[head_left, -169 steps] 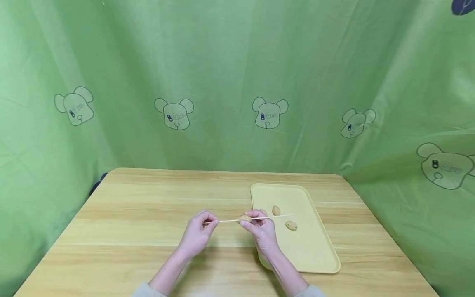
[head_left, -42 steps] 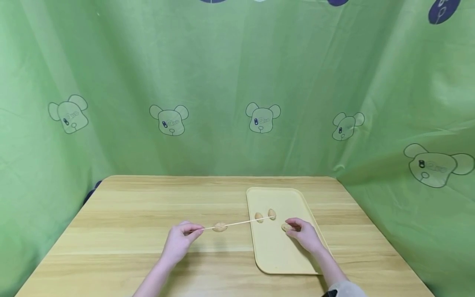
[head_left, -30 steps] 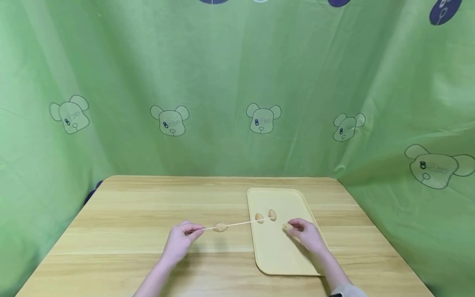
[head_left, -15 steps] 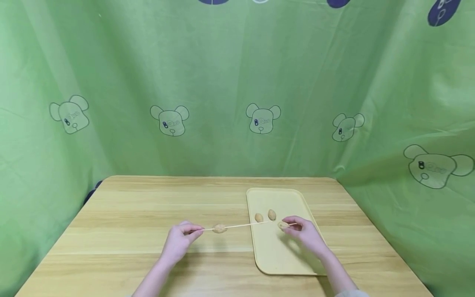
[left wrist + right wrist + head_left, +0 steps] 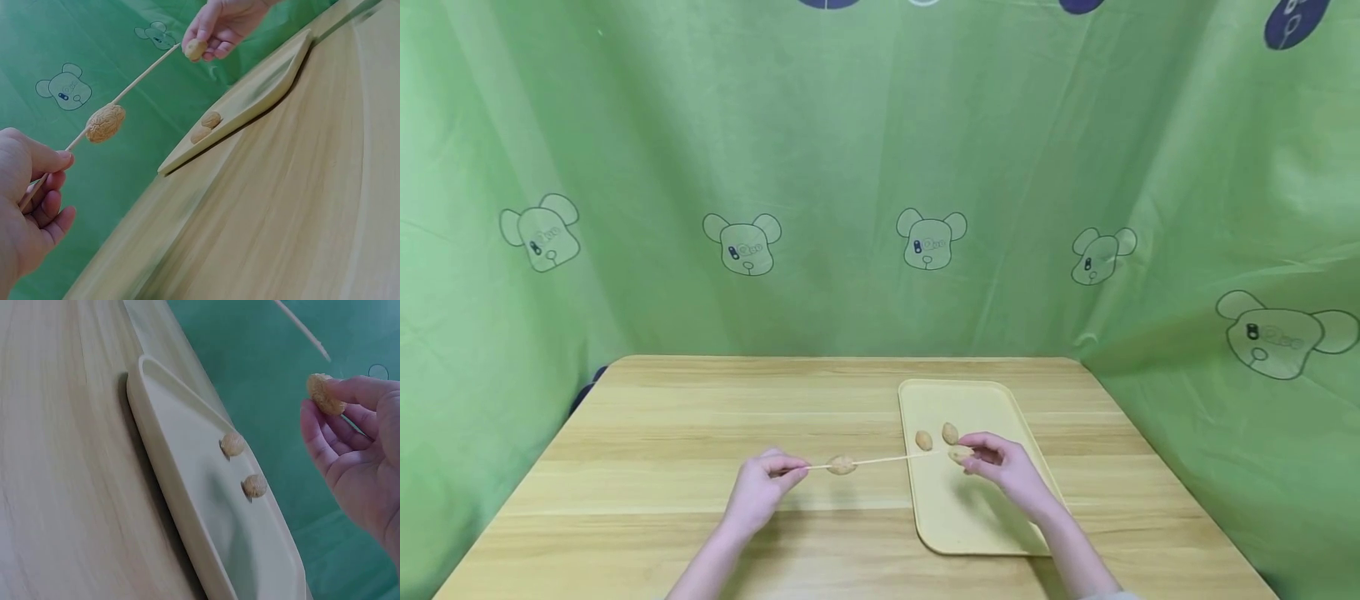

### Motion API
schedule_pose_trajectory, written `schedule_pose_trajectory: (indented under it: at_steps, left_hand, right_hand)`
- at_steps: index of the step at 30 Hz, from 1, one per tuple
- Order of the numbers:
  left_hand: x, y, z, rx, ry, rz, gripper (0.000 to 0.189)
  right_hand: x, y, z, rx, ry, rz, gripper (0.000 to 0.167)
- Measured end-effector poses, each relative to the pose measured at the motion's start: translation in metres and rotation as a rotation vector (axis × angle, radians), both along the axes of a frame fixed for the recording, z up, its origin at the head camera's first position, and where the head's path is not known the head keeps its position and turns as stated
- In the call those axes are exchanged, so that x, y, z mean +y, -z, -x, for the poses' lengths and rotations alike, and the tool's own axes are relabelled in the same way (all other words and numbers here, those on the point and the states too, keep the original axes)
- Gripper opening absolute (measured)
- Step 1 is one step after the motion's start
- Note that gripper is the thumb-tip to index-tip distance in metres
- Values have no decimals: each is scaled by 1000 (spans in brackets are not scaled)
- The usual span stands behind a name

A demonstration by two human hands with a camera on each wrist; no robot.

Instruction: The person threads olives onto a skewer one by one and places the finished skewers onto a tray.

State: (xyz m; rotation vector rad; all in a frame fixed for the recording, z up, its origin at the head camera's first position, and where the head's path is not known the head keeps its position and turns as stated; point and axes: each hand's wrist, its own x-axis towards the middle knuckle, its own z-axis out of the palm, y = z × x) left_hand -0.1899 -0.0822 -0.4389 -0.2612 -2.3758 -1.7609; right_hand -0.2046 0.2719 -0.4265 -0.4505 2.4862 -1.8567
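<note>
Between thumb and fingers, my left hand (image 5: pixel 760 492) pinches a thin wooden skewer (image 5: pixel 145 70) near one end. A tan, wrinkled oval ball (image 5: pixel 105 122) is threaded on it, a little beyond the fingertips. Over the tray, my right hand (image 5: pixel 1007 471) holds a second tan oval ball (image 5: pixel 325 395) by thumb and fingertips. In the wrist views, the skewer's free tip is close to this ball but apart from it. Two more tan balls (image 5: pixel 232 444) (image 5: pixel 254 485) lie on the pale yellow tray (image 5: pixel 951 521).
The tray stands on the right half of a wood-grain table (image 5: pixel 700 417). Green curtains (image 5: pixel 835 125) printed with bear heads hang behind the table and along its sides.
Earlier, both hands were at the ball on the skewer. The right hand then took another ball from the tray, and has since lifted it and moved it left towards the skewer tip.
</note>
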Motion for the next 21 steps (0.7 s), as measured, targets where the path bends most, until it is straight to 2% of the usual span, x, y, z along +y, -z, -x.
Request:
schedule_pose_trajectory:
  at_steps: [10,21]
  left_hand:
    - [-2,2,-1,9,7,30,6]
    - [0,1,-2,11,-3,82,5]
  right_hand:
    - [-7,-2,-1,-3,-42,37,40]
    - [-13,-2,-3,2,-13,116,38]
